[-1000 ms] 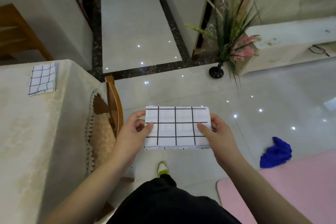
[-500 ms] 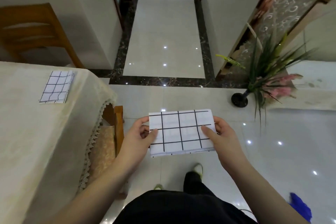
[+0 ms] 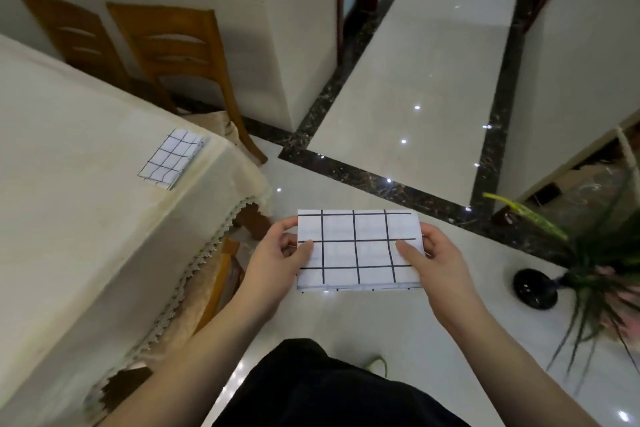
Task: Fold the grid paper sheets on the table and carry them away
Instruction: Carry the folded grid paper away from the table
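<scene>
The person holds a folded grid paper sheet (image 3: 358, 250) out in front of the body, above the glossy tiled floor (image 3: 408, 114) and clear of the surface (image 3: 76, 191); the sheet lies roughly level, its long edges running left to right, with black grid lines on white and a thin strip of a lower layer showing along its near edge. The left hand (image 3: 277, 260) pinches the sheet's left end, thumb lying on top and fingers curled beneath; the right hand (image 3: 436, 263) pinches the right end in the same way, thumb on the upper face and fingers wrapped under the edge; both forearms reach in from the bottom of the view.

A second folded grid paper sheet (image 3: 172, 159) lies flat on the surface near its far corner, well apart from the hands; the surface is covered by a cream tablecloth (image 3: 114, 253) with a lace trim hanging along its edge. Two wooden chairs (image 3: 183, 55) stand at the far side of the surface against a pale wall; part of another chair with a patterned cushion (image 3: 194, 302) shows under the cloth's edge, beside the left forearm. A dark marble border (image 3: 398, 184) crosses the floor; a plant with long green leaves in a black vase (image 3: 535, 289) stands on the floor to the right; dark clothing (image 3: 322, 388) fills the bottom centre.
</scene>
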The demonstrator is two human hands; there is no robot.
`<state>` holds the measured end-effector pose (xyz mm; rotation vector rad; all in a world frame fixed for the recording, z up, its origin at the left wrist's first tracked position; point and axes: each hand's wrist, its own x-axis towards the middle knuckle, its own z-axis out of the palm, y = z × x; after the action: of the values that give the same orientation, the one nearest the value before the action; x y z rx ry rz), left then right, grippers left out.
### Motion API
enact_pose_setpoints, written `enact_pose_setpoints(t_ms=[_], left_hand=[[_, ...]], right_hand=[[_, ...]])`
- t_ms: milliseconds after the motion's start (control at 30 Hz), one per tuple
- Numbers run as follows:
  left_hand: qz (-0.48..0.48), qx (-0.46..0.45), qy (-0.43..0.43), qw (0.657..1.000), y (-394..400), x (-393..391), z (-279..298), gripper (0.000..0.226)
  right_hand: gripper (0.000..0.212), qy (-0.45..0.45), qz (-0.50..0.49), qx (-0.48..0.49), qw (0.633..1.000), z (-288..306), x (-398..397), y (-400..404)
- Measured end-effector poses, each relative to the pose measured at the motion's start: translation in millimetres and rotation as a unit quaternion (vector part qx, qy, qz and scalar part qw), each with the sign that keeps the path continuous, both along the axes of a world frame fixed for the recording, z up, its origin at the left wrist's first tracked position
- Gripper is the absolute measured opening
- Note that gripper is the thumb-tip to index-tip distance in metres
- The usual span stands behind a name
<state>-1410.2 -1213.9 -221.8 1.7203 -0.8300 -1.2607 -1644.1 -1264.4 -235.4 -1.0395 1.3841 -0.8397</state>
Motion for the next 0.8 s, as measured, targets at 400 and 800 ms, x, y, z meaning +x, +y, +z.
enact_pose_setpoints(t_ms=[400,800], left_hand=[[0.107,0.023,0.034,0.993,-81,74,-23,0.035],[0.179,0.022,0.022,0.983,-173,156,-30,0.037]], right_hand=[[0.034,0.005,0.123,0.03,0.992,-17,89,-143],[0.034,0.039,0.222,0.036,0.974,-15,191,-266]])
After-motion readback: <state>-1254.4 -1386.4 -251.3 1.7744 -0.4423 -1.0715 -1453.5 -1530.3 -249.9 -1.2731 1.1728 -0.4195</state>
